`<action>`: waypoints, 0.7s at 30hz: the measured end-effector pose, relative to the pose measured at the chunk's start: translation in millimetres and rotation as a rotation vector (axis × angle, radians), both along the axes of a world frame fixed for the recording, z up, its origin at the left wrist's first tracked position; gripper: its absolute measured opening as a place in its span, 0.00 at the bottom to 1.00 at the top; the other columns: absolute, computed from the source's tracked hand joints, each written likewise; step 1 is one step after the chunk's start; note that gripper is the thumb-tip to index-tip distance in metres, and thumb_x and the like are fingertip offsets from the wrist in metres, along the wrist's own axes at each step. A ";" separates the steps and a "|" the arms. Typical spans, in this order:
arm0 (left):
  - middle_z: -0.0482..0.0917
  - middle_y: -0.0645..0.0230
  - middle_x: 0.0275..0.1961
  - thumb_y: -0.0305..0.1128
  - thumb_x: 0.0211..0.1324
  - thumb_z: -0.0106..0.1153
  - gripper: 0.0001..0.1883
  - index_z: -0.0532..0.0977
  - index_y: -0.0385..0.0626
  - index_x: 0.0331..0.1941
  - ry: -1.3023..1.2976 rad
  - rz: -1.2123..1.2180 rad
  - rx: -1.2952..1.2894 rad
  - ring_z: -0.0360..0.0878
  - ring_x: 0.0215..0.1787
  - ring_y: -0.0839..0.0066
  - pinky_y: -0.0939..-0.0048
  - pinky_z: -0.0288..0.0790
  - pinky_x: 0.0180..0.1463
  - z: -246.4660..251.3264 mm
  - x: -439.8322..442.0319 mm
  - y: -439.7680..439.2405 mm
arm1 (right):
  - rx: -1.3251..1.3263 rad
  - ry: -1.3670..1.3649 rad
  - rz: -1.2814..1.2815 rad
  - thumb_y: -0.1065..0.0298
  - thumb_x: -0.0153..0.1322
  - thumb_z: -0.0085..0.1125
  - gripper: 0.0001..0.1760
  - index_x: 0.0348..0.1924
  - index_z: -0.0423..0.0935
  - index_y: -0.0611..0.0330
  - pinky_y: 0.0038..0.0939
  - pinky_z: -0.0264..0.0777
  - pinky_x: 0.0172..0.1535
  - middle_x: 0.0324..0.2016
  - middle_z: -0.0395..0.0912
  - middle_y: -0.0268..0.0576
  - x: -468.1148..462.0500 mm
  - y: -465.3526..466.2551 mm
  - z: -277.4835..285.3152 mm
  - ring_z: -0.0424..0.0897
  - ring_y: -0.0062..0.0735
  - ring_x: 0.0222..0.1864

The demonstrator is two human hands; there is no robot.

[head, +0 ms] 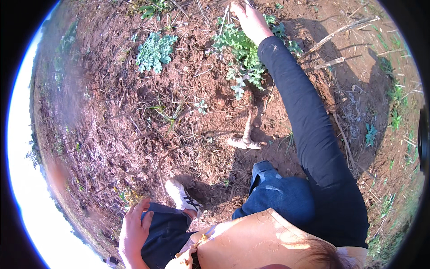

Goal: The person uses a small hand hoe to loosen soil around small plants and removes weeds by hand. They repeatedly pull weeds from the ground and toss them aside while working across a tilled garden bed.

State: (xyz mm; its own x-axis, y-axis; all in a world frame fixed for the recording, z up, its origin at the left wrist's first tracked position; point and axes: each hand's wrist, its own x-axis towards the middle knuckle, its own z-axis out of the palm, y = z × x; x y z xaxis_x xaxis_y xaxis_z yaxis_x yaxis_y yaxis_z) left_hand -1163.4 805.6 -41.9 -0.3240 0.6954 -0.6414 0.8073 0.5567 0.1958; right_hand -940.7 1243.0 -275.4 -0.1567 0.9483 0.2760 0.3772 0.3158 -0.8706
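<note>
My right arm, in a dark sleeve, reaches out to the top of the view. There my right hand (248,19) has curled fingers near thin dry stalks, partly cut off by the picture's edge; whether it grips one is unclear. Below that hand grows a green leafy plant (240,45) with lobed leaves. My left hand (136,225) rests by my left knee, fingers apart, holding nothing. A pale, branched root or woody stub (247,139) lies on the reddish soil in front of my bent knee.
A blue-green leafy plant (156,52) grows at upper left. Dry cut stalks (339,33) stick out at upper right, beside my sleeve. My white shoe (181,196) stands on the soil, with dry grass (208,151) and twigs around it.
</note>
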 end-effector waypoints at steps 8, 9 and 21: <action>0.79 0.53 0.42 0.26 0.57 0.55 0.18 0.71 0.42 0.53 -0.036 -0.059 0.025 0.79 0.45 0.55 0.61 0.72 0.48 8.0 3.5 5.9 | 0.043 -0.017 0.134 0.66 0.73 0.51 0.10 0.32 0.72 0.64 0.36 0.70 0.28 0.19 0.74 0.46 15.3 -76.5 -19.1 0.76 0.43 0.21; 0.79 0.53 0.42 0.26 0.57 0.54 0.18 0.71 0.41 0.53 -0.035 -0.064 0.015 0.79 0.45 0.56 0.61 0.72 0.48 7.8 4.4 8.4 | 0.089 -0.037 0.150 0.70 0.71 0.53 0.06 0.34 0.71 0.64 0.35 0.70 0.29 0.21 0.74 0.46 18.9 -90.8 -22.2 0.76 0.42 0.23; 0.78 0.54 0.45 0.33 0.60 0.54 0.18 0.71 0.47 0.55 -0.134 -0.290 -0.029 0.77 0.46 0.52 0.59 0.72 0.48 -5.2 14.7 32.6 | -0.011 -0.072 0.168 0.69 0.74 0.50 0.11 0.32 0.74 0.69 0.30 0.65 0.25 0.18 0.73 0.47 55.7 -163.2 -20.3 0.73 0.33 0.19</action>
